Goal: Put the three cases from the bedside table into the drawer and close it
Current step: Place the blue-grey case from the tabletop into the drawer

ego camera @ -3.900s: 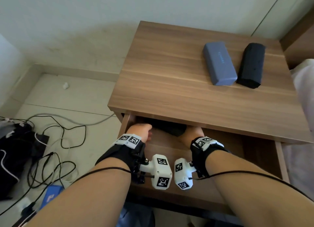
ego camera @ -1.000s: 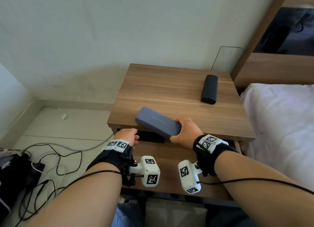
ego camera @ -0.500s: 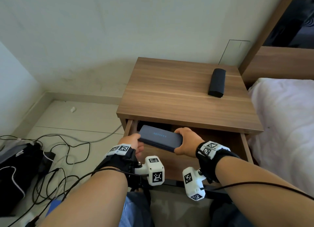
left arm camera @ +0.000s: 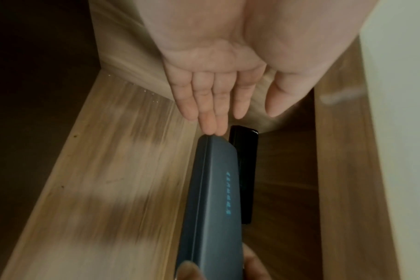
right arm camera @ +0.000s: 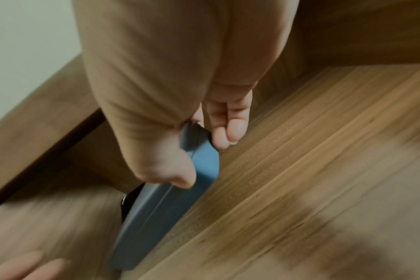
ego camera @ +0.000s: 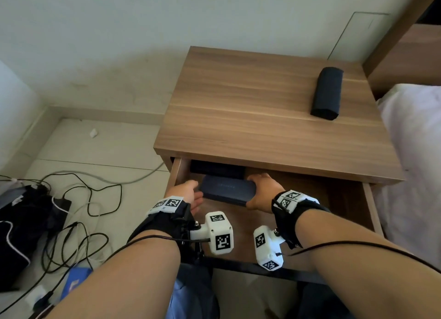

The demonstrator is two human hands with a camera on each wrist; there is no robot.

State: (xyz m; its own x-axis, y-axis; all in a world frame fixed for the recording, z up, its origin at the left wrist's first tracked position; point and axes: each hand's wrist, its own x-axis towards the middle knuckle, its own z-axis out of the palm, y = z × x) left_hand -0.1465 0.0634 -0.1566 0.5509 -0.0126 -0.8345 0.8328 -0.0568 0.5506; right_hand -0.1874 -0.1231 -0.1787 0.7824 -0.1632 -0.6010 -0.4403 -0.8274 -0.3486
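The bedside table's (ego camera: 262, 127) drawer (ego camera: 346, 199) stands pulled out. Inside it, a blue-grey case (ego camera: 226, 191) lies crosswise just in front of a black case (ego camera: 217, 169) at the back left. My right hand (ego camera: 260, 192) grips the blue case's right end, with the thumb and fingers curled round it (right arm camera: 204, 159). My left hand (ego camera: 191, 194) has straight fingers (left arm camera: 211, 113) whose tips touch the case's (left arm camera: 211, 199) left end. Another black case (ego camera: 327, 94) lies on the tabletop at the back right, untouched.
A bed with a white sheet (ego camera: 415, 163) stands close on the right of the table. Tangled cables (ego camera: 78, 211) and a black bag (ego camera: 21, 223) lie on the floor to the left. The drawer's right half is bare wood.
The blue-grey case has come off the tabletop's front edge and gone down into the drawer, carried by my right hand. My left hand has moved to its left end.
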